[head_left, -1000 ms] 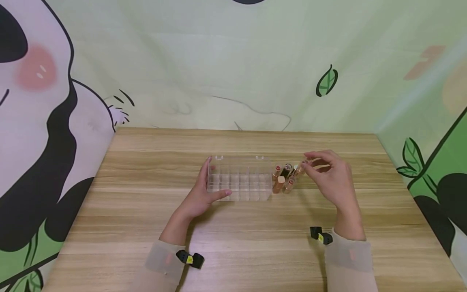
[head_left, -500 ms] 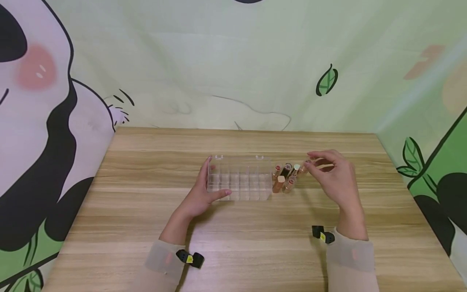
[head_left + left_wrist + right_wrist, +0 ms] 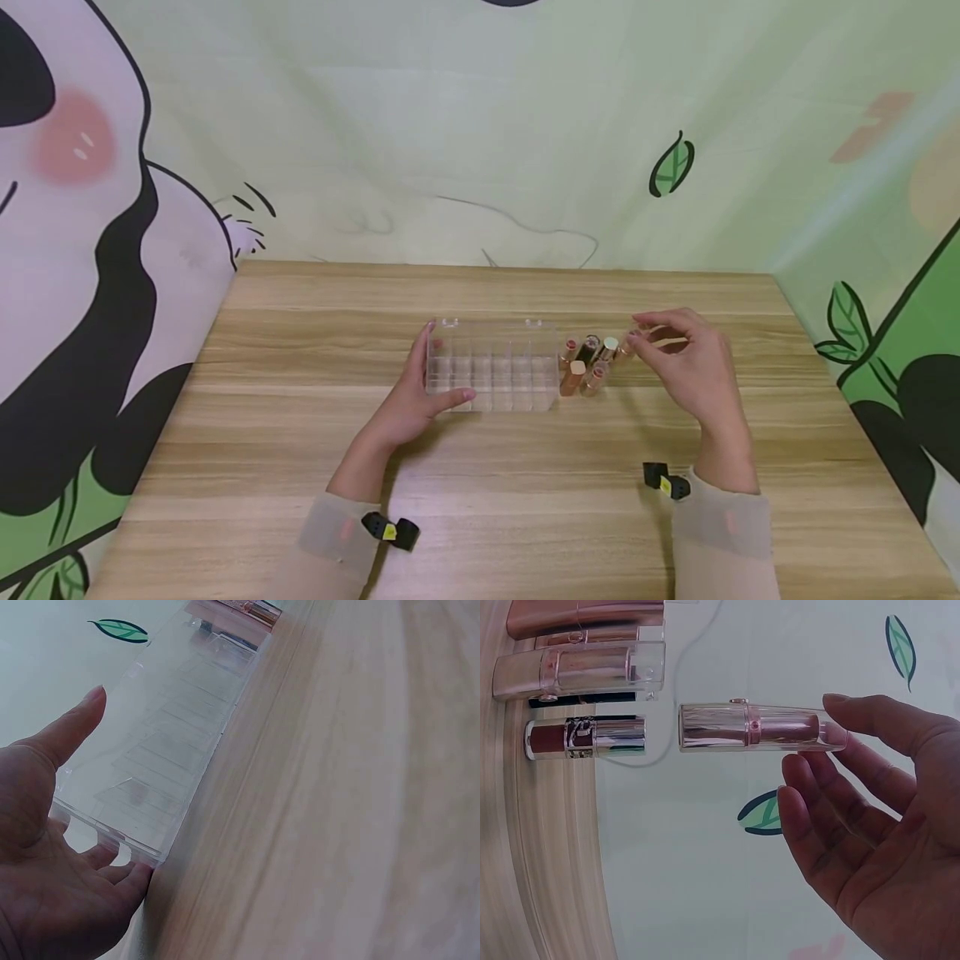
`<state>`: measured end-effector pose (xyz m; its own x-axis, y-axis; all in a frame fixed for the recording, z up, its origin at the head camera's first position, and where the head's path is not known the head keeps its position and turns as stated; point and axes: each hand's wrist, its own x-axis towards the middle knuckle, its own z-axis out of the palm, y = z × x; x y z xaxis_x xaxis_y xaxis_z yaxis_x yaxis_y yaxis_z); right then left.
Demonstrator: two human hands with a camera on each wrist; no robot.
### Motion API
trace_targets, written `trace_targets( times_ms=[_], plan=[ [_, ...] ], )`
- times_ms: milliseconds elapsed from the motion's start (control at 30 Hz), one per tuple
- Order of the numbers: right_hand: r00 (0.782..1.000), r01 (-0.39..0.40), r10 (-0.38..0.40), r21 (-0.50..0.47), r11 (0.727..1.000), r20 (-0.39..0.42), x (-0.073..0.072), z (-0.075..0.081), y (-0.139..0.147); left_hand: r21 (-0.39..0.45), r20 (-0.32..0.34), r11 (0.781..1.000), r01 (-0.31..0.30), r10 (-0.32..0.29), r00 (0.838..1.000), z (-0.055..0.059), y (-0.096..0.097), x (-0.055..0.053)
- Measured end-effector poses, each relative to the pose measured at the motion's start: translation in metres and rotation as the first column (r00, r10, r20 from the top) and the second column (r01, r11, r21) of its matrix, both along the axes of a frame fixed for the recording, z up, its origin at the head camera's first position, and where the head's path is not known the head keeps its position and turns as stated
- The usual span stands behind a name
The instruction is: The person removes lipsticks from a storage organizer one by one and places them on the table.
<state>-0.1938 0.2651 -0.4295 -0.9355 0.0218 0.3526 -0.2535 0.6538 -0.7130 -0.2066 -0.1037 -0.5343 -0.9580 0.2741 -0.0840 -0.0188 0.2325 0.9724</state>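
My left hand grips the left end of a clear plastic divided organizer, thumb over its front and fingers round the end. The left wrist view shows the fingertips curled at the organizer's lower edge, near the tabletop. My right hand pinches the top of a rose-gold lipstick with a clear cap between thumb and fingers. It is held upright, above the table. Close by stand a silver-topped tube with a dark red body, another clear-capped lipstick and a copper-coloured lipstick.
The lipsticks cluster right beside the organizer's right end, a black-bodied one among them. The wooden table ends at a printed cloth backdrop behind and at both sides.
My right hand has shifted slightly right, carrying its lipstick away from the cluster, and the silver-topped tube shows more fully. The left hand and organizer stay in place.
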Motion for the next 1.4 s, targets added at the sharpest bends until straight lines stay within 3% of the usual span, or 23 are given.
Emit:
trace_targets(
  times_ms=[1400],
  plan=[
    [0.991,-0.087,0.079,0.069,0.994,0.111,-0.0002,-0.0033,0.0090,0.008,-0.001,1.000,0.006,-0.006,1.000,-0.0005,0.0002,-0.0005]
  ],
)
